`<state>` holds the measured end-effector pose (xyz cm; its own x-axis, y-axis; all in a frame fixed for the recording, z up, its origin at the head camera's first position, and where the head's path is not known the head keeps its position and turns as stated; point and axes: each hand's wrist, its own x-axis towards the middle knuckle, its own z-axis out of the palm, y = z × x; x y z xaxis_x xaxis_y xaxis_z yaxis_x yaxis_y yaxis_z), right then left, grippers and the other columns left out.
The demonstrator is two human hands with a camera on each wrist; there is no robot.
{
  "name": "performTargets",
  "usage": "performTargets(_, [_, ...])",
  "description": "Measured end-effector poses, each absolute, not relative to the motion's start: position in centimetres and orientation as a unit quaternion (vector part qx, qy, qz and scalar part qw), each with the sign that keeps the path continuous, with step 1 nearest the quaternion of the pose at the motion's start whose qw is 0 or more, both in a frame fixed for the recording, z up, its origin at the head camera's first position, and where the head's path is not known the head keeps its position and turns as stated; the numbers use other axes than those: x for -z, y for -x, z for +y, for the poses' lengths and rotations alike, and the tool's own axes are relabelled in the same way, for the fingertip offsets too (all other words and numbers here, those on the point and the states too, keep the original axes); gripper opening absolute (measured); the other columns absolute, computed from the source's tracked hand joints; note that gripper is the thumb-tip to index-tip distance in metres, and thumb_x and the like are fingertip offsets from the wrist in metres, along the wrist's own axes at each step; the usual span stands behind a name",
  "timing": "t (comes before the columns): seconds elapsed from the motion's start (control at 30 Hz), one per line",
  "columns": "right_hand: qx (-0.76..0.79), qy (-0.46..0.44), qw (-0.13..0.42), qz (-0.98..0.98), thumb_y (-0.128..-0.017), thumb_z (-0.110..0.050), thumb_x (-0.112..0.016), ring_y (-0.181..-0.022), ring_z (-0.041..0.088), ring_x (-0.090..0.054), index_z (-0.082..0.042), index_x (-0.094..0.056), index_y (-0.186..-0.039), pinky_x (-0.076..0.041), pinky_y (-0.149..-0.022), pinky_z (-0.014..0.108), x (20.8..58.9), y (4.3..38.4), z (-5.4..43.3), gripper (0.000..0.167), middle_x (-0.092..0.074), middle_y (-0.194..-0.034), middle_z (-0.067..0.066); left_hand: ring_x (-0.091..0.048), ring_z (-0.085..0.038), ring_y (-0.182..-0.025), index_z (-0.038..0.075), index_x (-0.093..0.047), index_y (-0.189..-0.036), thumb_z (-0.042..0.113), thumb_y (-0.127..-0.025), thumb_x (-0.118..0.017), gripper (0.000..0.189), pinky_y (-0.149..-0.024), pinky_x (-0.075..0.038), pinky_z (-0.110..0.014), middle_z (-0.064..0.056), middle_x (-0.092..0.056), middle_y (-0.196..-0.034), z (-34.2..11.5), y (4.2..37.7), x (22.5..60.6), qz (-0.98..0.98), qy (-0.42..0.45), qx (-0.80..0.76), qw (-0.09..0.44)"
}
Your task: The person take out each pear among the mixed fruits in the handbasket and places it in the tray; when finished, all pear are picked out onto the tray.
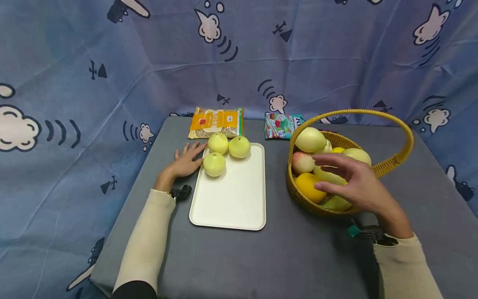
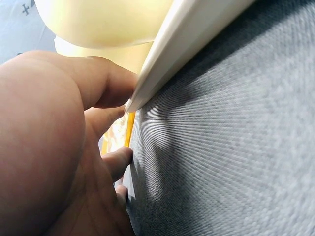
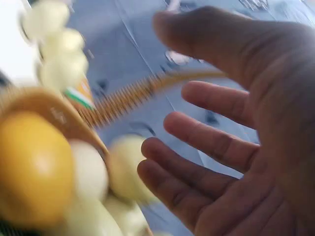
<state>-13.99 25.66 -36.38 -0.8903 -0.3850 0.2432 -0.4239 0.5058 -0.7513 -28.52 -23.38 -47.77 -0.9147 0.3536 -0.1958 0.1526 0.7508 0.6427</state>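
Observation:
A white rectangular tray [image 1: 235, 203] carries three round yellow-green fruits [image 1: 214, 165], grouped at its far left corner. My left hand [image 1: 185, 161] rests at the tray's left edge with fingers spread; in the left wrist view, its thumb [image 2: 110, 81] touches the rim. Over the near side of a wicker basket [image 1: 292, 189] hovers my right hand [image 1: 354, 180], its fingers apart and holding nothing. Among the basket's fruits are an orange-yellow one [image 1: 309, 187], a reddish one [image 1: 302, 162] and several pale green ones [image 1: 310, 139]. The right hand hides part of them in the head view.
The basket's tall handle [image 1: 407, 145] arches over its far side and leans right. Behind the tray lies an orange bag of grains [image 1: 216, 122]. A teal and red packet [image 1: 281, 126] lies to that bag's right, near the blue patterned cloth [image 1: 239, 62].

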Motion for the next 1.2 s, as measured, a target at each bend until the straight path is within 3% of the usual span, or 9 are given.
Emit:
performTargets(0.07, [-0.429,-0.204,0.033,-0.879,-0.090,0.000,-0.089,-0.126,-0.008,-0.064,-0.014,-0.069,-0.147,-0.047,-0.105,0.006,36.1,13.7,27.2,0.063,-0.067,-0.140,-0.009,0.014,-0.047,-0.169,0.028,-0.021,-0.178,0.032,-0.115,-0.046,0.068,-0.126,0.023,-0.074,-0.016,-0.003,-0.186,-23.4,28.6,47.8,0.925,-0.136,-0.318,0.158])
performTargets(0.17, [-0.401,-0.182,0.043,-0.897,-0.088,-0.003,-0.092,-0.121,-0.015,-0.060,-0.012,-0.071,-0.145,-0.045,-0.102,0.002,36.2,13.7,28.5,0.061,-0.069,-0.139,-0.004,0.015,-0.045,-0.170,0.026,-0.019,-0.178,0.031,-0.116,-0.046,0.068,-0.126,0.023,-0.073,-0.015,-0.003,-0.186,-23.4,28.5,47.5,0.928,-0.134,-0.310,0.161])
performTargets(0.2, [-0.377,-0.178,0.043,-0.908,-0.089,-0.007,-0.092,-0.122,-0.009,-0.063,-0.011,-0.071,-0.144,-0.045,-0.100,0.001,36.3,13.8,28.8,0.060,-0.070,-0.139,-0.001,0.015,-0.045,-0.170,0.026,-0.019,-0.178,0.030,-0.116,-0.046,0.068,-0.126,0.022,-0.073,-0.015,-0.003,-0.186,-23.4,28.5,47.4,0.928,-0.133,-0.308,0.161])
performTargets(0.33, [-0.254,-0.192,0.036,-0.947,-0.087,-0.019,-0.095,-0.119,0.022,-0.071,-0.006,-0.070,-0.143,-0.060,-0.102,0.035,36.8,14.6,28.7,0.062,-0.072,-0.136,0.018,0.016,-0.045,-0.170,0.026,-0.019,-0.178,0.031,-0.116,-0.045,0.068,-0.126,0.023,-0.073,-0.015,-0.002,-0.186,-23.5,28.4,47.4,0.927,-0.131,-0.310,0.163])
performTargets(0.4, [-0.200,-0.193,0.018,-0.960,-0.088,-0.022,-0.095,-0.118,0.044,-0.068,-0.002,-0.068,-0.144,-0.058,-0.100,0.057,37.2,15.1,28.3,0.066,-0.071,-0.137,0.024,0.016,-0.046,-0.169,0.026,-0.020,-0.178,0.032,-0.115,-0.045,0.068,-0.127,0.024,-0.072,-0.016,-0.002,-0.186,-23.5,28.3,47.4,0.926,-0.129,-0.314,0.163])
performTargets(0.47, [-0.180,-0.195,0.005,-0.964,-0.088,-0.016,-0.093,-0.121,0.051,-0.065,0.004,-0.064,-0.145,-0.053,-0.101,0.070,37.7,15.6,27.7,0.067,-0.068,-0.139,0.031,0.015,-0.047,-0.169,0.026,-0.021,-0.178,0.031,-0.115,-0.045,0.068,-0.127,0.024,-0.072,-0.017,-0.003,-0.186,-23.4,28.2,47.3,0.924,-0.129,-0.320,0.162])
performTargets(0.67, [-0.149,-0.189,0.002,-0.971,-0.081,0.005,-0.086,-0.125,0.062,-0.052,0.018,-0.056,-0.146,-0.049,-0.103,0.073,39.4,16.2,26.2,0.072,-0.056,-0.139,0.043,0.016,-0.045,-0.170,0.027,-0.019,-0.178,0.032,-0.116,-0.044,0.067,-0.127,0.024,-0.072,-0.015,-0.002,-0.186,-23.4,28.2,47.5,0.926,-0.133,-0.313,0.161])
performTargets(0.9, [-0.111,-0.155,0.012,-0.982,-0.084,0.000,-0.087,-0.117,0.059,-0.046,0.013,-0.059,-0.144,-0.049,-0.092,0.072,39.8,16.1,25.8,0.067,-0.052,-0.131,0.039,0.016,-0.044,-0.170,0.026,-0.018,-0.178,0.031,-0.117,-0.046,0.068,-0.127,0.022,-0.073,-0.014,-0.002,-0.186,-23.4,28.4,47.7,0.929,-0.134,-0.305,0.161])
performTargets(1.2, [-0.109,-0.167,0.058,-0.978,-0.079,0.008,-0.083,-0.124,0.058,-0.052,0.012,-0.062,-0.138,-0.046,-0.106,0.073,40.7,15.9,25.5,0.062,-0.065,-0.135,0.036,0.016,-0.046,-0.169,0.023,-0.020,-0.178,0.029,-0.116,-0.045,0.067,-0.126,0.023,-0.074,-0.017,-0.003,-0.185,-23.4,28.4,47.3,0.927,-0.139,-0.313,0.156])
